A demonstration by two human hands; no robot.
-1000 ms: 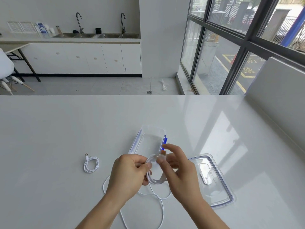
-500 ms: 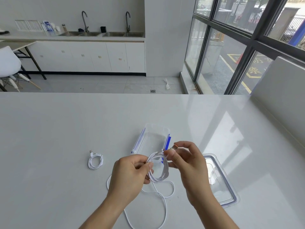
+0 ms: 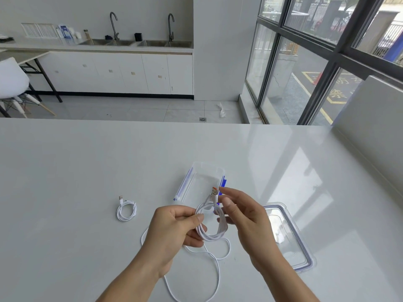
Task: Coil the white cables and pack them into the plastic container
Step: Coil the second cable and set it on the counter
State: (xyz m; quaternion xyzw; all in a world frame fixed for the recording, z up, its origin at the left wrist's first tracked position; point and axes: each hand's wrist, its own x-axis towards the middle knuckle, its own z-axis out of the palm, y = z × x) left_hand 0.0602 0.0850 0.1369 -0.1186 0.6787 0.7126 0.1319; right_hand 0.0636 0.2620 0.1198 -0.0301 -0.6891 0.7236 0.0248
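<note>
Fingers [image 3: 197, 217] of the left hand [image 3: 174, 227] pinch the white cable [image 3: 212, 236] in loops just this side of the plastic container [image 3: 197, 171], right hand [image 3: 246, 221] curled round the coil's other side, plug [image 3: 214, 190] up! Slack trails back over the table [image 3: 87, 171]; second coiled cable [image 3: 127, 211] left of the container, lid [image 3: 290, 236] to its right.

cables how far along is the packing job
Done: one small cable lies coiled on the table. In hand: left hand grips loops of the long cable, right hand by its plug; its tail lies loose. Left: finish coiling, put both in the empty container.
</note>
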